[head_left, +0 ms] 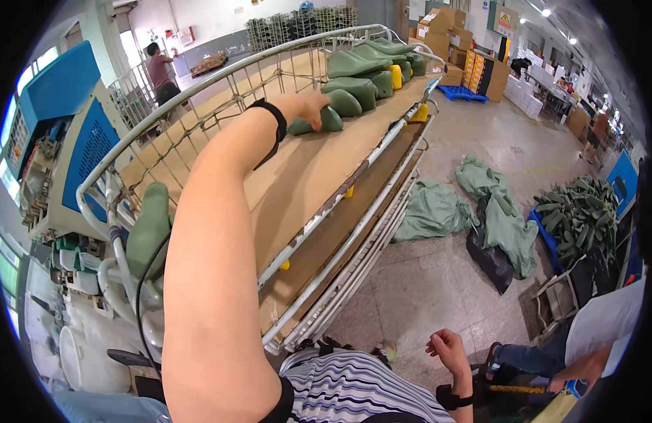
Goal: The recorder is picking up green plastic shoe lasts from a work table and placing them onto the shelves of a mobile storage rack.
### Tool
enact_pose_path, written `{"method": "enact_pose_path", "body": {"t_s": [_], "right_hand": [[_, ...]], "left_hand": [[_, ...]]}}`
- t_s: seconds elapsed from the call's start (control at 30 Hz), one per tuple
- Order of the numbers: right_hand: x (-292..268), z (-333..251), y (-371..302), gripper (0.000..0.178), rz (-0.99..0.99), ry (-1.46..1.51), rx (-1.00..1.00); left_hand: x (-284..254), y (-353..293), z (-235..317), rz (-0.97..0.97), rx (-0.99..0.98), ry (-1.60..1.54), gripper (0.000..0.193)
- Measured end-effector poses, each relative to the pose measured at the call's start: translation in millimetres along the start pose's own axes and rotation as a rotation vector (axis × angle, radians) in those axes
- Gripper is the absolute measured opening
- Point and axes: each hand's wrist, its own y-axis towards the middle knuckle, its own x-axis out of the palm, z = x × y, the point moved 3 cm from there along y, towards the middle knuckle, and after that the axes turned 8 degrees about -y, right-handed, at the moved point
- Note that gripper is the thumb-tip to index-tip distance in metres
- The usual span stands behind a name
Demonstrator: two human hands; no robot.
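Observation:
My left arm stretches up across a wire-sided cart with a brown board on its top shelf. Out at the far side, my left hand closes over a green shoe last that rests on the board. More green shoe lasts lie in a row and partly stacked just beyond it, with a yellow part among them. The fingertips around the last are partly hidden. Low at the right, away from the cart, my right hand hangs with loosely bent fingers and nothing visible in it.
A single green last stands at the cart's left end, beside a blue and white machine. Green sacks lie on the floor. Right of them a blue crate holds heaped lasts. Another person's hand is at lower right.

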Motion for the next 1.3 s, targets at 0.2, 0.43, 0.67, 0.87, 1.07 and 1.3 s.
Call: {"method": "enact_pose_path", "body": {"t_s": [0.2,0.43,0.67,0.87,1.07,1.3], "right_hand": [[-30,-51,84,0.023,-0.112,-0.176,-0.125],[-67,-157,198,0.021,-0.264,-0.255,-0.388],[-18,-434,274,0.022,-0.198,-0.799,-1.183],[75,-548,366,0.035,-0.252,-1.183,-1.166],[166,-553,338,0.068,-0.352,-1.335,-1.371],[175,-514,350,0.074,-0.344,-1.492,-1.047]], "left_hand": [[-9,-6,16,-0.046,-0.076,-0.009,0.061],[5,-101,18,-0.161,-0.427,-0.781,0.053],[21,-118,-13,-0.027,-0.554,-0.733,0.078],[16,-112,-5,0.066,-0.580,-0.582,0.062],[32,-129,-25,0.141,-0.545,-0.540,0.061],[30,-122,-28,0.084,-0.511,-0.605,0.058]]}}
